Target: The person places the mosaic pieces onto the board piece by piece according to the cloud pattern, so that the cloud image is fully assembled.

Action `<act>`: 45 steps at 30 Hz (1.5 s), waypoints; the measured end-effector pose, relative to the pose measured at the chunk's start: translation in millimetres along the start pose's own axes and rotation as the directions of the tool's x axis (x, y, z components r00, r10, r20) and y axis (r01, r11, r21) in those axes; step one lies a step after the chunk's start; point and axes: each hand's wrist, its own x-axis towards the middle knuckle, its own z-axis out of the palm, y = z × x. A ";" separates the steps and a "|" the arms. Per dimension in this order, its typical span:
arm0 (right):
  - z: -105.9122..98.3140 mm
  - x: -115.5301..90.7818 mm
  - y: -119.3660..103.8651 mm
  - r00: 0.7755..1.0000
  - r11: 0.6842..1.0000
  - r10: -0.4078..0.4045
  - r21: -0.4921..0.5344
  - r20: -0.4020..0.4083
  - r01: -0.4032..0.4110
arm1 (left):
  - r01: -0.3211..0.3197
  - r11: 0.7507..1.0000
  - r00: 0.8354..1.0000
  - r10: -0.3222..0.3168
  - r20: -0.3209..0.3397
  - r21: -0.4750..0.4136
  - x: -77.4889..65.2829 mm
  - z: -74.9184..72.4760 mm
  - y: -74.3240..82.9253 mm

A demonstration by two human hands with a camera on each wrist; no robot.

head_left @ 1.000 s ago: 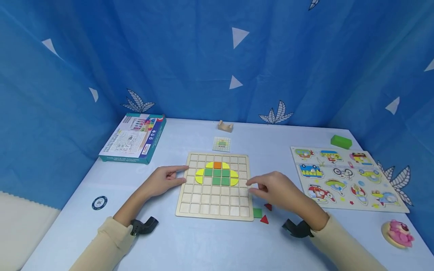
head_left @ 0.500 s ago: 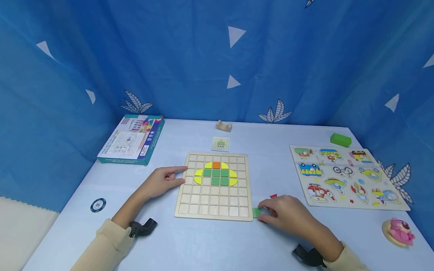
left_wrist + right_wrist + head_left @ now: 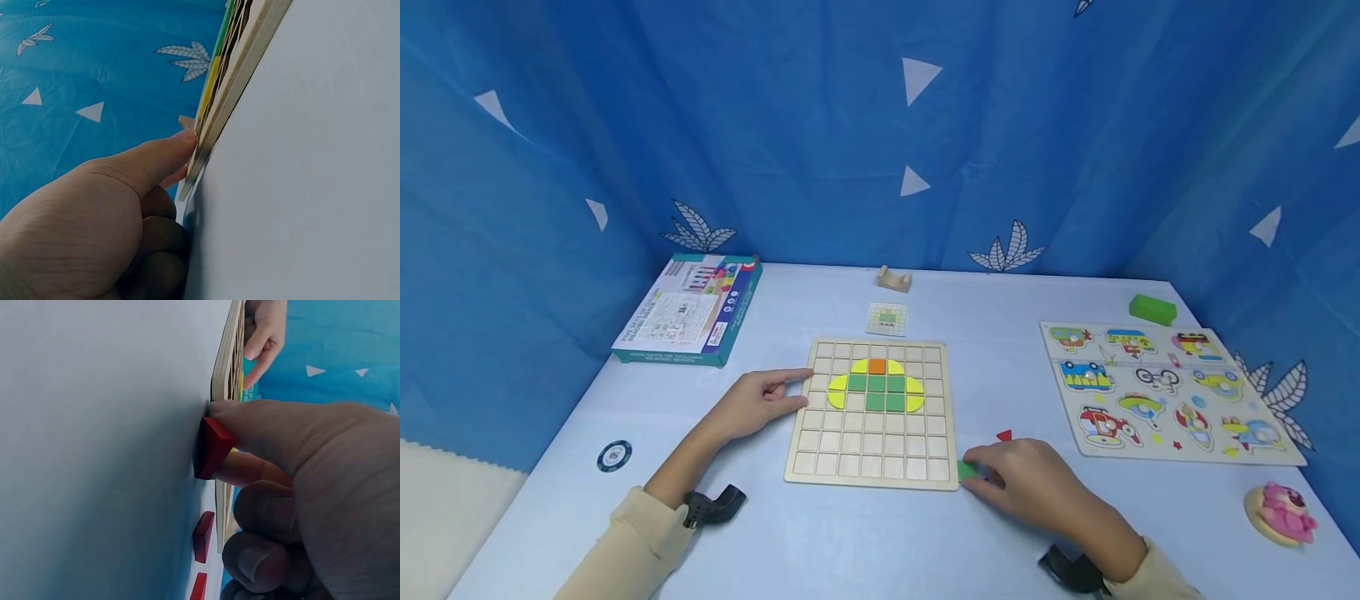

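My left hand rests at the left edge of a wooden grid board, thumb and forefinger stretched out to touch its rim. On the board, yellow quarter-round tiles, green square tiles and one orange square tile make up a pattern. Just off the board's near right corner, my right hand pinches a green square tile between thumb and forefinger; the fingers partly hide it. In the right wrist view, a red triangular tile lies by the thumb, with two other red tiles beyond.
A small pattern card lies behind the board, and a wooden holder farther back. A boxed set and a round chip are at left. To the right are a picture puzzle, a green block and a pink figurine.
My right hand has moved from the board's right edge down toward me to the green square tile and has closed its fingertips on it. The left hand keeps its place.
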 end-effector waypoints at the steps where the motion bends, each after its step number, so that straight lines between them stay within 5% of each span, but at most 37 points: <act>1: -0.2 0.3 -0.2 1.000 1.000 -0.005 0.000 0.001 0.005 | 0.001 1.000 1.000 -0.001 -0.001 0.001 -0.4 -0.3 -0.1; 11: -1.8 0.6 7.7 0.994 0.996 -0.089 -0.030 -0.057 0.087 | 0.009 1.000 1.000 -0.009 -0.009 0.005 -2.4 -1.4 0.1; 16: -6.1 1.4 14.4 0.988 0.995 -0.090 -0.050 -0.122 0.084 | 0.014 1.000 1.000 -0.014 -0.015 0.006 -3.5 -1.8 0.1; 27: -17.9 12.6 10.6 0.989 0.997 -0.076 -0.038 -0.126 0.072 | -0.005 1.000 1.000 0.005 -0.008 -0.010 -2.7 -2.5 1.0; 36: -22.4 51.0 -12.5 0.980 0.994 -0.108 -0.051 -0.168 0.100 | -0.006 1.000 1.000 0.006 0.001 -0.011 -2.2 -1.4 1.5; 45: -9.8 107.5 -41.3 0.970 0.975 -0.222 -0.003 -0.097 0.223 | 0.005 1.000 1.000 -0.005 0.002 -0.018 -1.5 0.2 1.9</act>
